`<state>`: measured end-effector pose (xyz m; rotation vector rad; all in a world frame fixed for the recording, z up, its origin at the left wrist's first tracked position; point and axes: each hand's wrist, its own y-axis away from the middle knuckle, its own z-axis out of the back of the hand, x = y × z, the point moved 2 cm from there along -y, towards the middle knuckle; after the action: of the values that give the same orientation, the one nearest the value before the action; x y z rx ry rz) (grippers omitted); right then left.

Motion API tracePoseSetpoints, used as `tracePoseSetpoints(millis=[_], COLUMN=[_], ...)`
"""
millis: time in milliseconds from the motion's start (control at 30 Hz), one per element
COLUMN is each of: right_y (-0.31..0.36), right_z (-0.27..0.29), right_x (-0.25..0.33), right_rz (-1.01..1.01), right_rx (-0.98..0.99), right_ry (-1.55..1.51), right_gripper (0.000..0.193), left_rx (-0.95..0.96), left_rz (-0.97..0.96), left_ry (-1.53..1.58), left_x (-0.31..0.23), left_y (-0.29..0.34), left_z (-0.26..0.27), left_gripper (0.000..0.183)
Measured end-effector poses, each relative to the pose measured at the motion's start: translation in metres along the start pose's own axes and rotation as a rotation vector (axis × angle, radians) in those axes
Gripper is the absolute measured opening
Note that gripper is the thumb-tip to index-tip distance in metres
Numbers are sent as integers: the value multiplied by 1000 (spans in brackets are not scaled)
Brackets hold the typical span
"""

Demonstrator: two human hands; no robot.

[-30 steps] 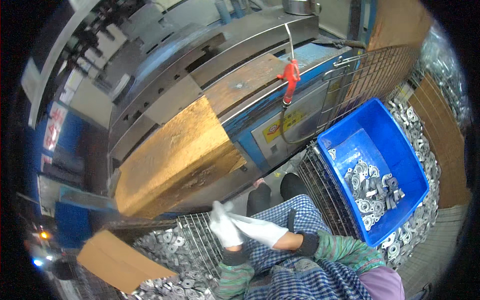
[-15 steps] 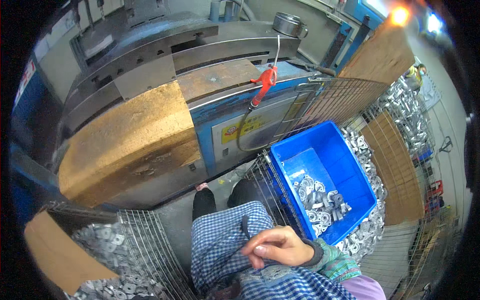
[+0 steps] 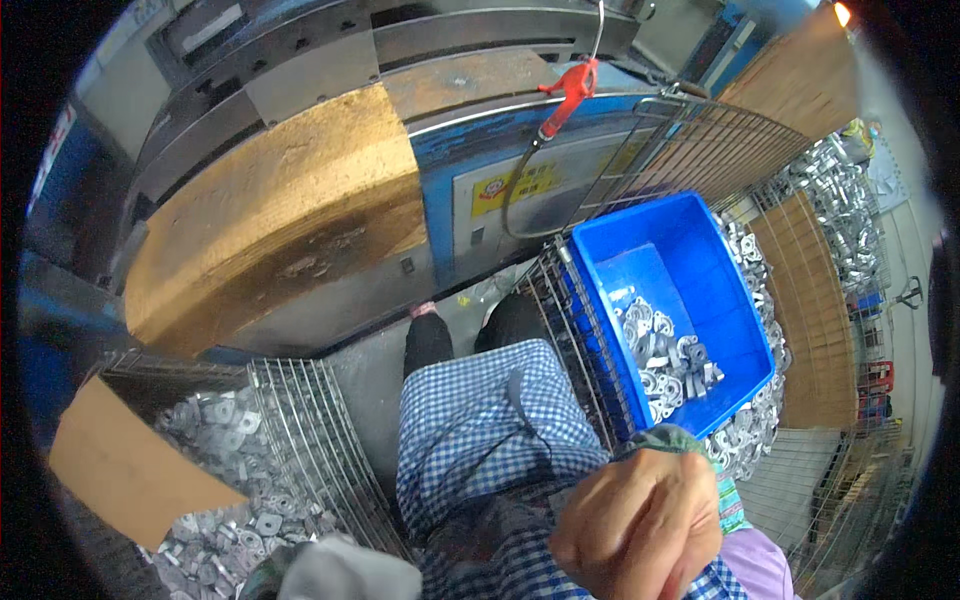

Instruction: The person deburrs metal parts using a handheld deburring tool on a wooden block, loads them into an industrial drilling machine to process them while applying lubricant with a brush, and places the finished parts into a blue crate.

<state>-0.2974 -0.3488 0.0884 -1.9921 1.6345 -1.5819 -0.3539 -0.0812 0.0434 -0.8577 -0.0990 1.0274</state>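
Observation:
My right hand [image 3: 640, 525] is bare and raised close in front of my lap, over a blue checked apron [image 3: 480, 400]. Its fingers curl downward and press together; whatever may be in them is hidden. At the lower edge, beside the left wire cage, a blurred pale grey shape looks like my left hand [image 3: 345, 572] in a glove, with a green sleeve behind it. Its fingers cannot be made out. To the right, a blue plastic bin [image 3: 700, 270] rests tilted on a wire cage and holds several small grey metal castings [image 3: 665, 355].
A left wire cage [image 3: 315, 430] holds metal castings and a cardboard sheet [image 3: 130, 460]. Ahead stands a machine bench with a wooden block [image 3: 280, 200] and a red air blow gun [image 3: 572, 95] hanging on its hose. Another wire basket of castings [image 3: 835, 200] stands far right.
My right hand has come up closer and to the right, its fingers turned downward. The grey gloved shape has entered at the lower left. The view has tilted downward.

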Motion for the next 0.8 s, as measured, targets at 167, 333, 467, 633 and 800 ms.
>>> tracePoseSetpoints(millis=[167,333,467,633,800], right_y=[-17,-28,-26,-26,-27], right_z=[-44,-66,-65,-65,-56], right_x=[-45,-57,-53,-42,-26], right_rz=[410,582,535,469,353], right_rx=[-278,-268,-160,-184,-166], right_ry=[-175,-74,-78,-172,-182], right_gripper=[36,39,44,45,42], left_rx=[-43,-53,-46,-37,-30], left_rz=[34,44,46,47,40], left_ry=[-12,-27,-33,-42,-44], left_x=[11,16,15,13,11], left_y=[7,8,9,8,5], left_z=[16,27,29,31,31], left_gripper=[45,45,44,44,43])
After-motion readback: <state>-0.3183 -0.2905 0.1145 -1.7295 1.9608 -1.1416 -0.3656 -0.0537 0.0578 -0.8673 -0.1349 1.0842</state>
